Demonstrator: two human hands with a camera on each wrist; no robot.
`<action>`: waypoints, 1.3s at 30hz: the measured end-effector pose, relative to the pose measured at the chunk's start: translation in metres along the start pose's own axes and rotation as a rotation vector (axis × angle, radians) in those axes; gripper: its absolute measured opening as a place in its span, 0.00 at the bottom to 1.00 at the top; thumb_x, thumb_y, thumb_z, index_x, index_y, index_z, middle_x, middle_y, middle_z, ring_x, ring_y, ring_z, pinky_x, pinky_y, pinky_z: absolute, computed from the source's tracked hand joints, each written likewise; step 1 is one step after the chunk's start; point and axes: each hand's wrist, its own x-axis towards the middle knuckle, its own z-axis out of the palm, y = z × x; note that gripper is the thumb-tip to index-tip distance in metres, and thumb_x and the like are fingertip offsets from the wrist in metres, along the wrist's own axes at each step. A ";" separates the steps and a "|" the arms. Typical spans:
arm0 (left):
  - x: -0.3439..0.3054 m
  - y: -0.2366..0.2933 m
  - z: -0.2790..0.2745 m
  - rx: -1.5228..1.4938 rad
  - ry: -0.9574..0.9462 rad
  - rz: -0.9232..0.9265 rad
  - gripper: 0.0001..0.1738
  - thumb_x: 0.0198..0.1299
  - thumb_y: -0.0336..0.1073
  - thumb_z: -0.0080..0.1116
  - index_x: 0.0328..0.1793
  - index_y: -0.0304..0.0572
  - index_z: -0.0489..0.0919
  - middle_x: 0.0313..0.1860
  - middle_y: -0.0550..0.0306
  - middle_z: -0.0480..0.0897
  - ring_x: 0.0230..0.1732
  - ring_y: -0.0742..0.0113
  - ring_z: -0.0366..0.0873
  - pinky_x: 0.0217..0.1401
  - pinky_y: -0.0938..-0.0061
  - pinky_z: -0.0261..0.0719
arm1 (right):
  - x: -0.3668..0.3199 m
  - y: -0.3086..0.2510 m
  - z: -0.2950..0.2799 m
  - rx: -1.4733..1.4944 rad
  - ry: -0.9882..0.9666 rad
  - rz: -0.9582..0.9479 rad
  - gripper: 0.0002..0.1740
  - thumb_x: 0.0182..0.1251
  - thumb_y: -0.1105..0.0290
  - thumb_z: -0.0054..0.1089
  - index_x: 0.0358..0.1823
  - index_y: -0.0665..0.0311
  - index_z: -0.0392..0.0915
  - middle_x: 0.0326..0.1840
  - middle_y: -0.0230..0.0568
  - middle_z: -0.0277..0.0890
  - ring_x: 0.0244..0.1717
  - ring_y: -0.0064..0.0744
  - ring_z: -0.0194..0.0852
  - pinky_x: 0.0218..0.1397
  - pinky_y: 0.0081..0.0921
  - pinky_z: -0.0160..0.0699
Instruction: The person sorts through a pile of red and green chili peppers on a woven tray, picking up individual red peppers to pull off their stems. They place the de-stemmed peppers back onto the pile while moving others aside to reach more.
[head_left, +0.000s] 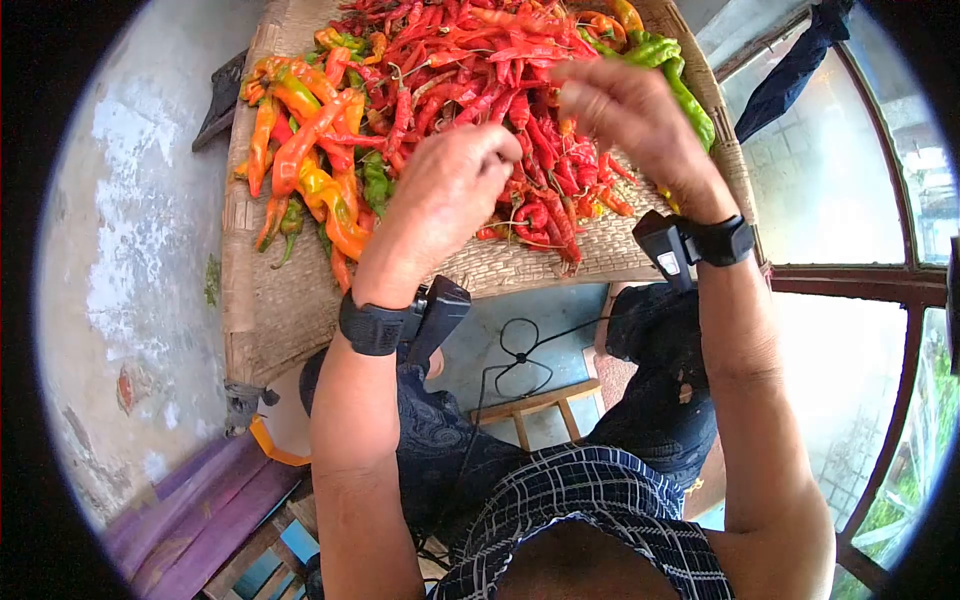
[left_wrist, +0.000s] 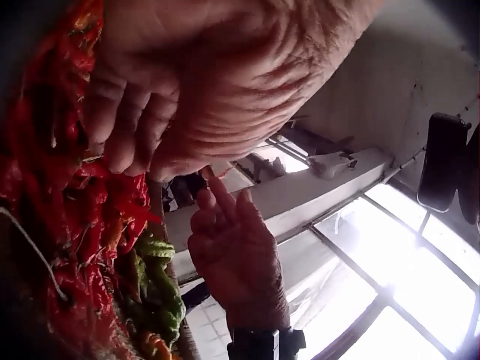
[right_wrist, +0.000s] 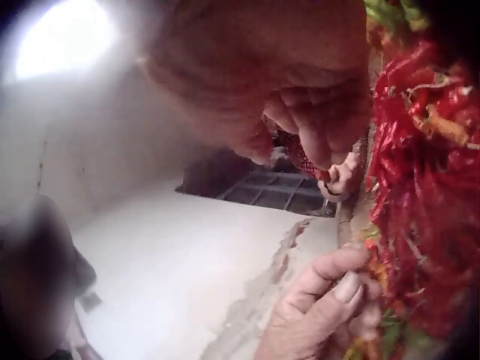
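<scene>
Both hands are raised over a heap of red chili peppers on a woven tray. My left hand is over the near left side of the heap, its fingers curled and the thumb close to the index finger. I cannot tell whether something is between its fingertips. Over the right side, my right hand is slightly blurred, and in the left wrist view that hand has loosely bent fingers and a bare palm. Orange and yellow peppers lie left of the heap; green peppers lie at its right.
A peeling wall stands on the left, with purple cloth below it. Framed windows line the right side. A wooden stool-like frame and a looped black cord are below the tray. Another person's hand appears beyond the tray.
</scene>
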 end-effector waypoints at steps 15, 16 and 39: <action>-0.003 -0.008 0.019 0.458 0.026 0.160 0.05 0.54 0.25 0.56 0.36 0.38 0.73 0.34 0.47 0.73 0.38 0.45 0.76 0.40 0.56 0.73 | -0.027 0.027 0.030 -0.779 -0.471 -0.031 0.18 0.54 0.58 0.68 0.31 0.69 0.79 0.30 0.53 0.80 0.37 0.54 0.81 0.41 0.44 0.81; -0.001 -0.010 0.018 0.458 0.025 0.162 0.05 0.54 0.25 0.56 0.36 0.38 0.73 0.34 0.47 0.73 0.38 0.45 0.76 0.40 0.56 0.73 | -0.026 0.031 0.031 -0.800 -0.433 -0.010 0.15 0.54 0.62 0.64 0.30 0.69 0.80 0.29 0.53 0.80 0.35 0.54 0.82 0.39 0.44 0.81; 0.008 0.009 0.014 -0.019 0.431 0.096 0.13 0.57 0.25 0.61 0.49 0.41 0.75 0.32 0.52 0.80 0.30 0.61 0.81 0.34 0.69 0.79 | -0.022 0.033 0.013 -0.408 -0.330 0.042 0.10 0.51 0.69 0.61 0.33 0.67 0.79 0.22 0.48 0.75 0.24 0.38 0.76 0.31 0.33 0.75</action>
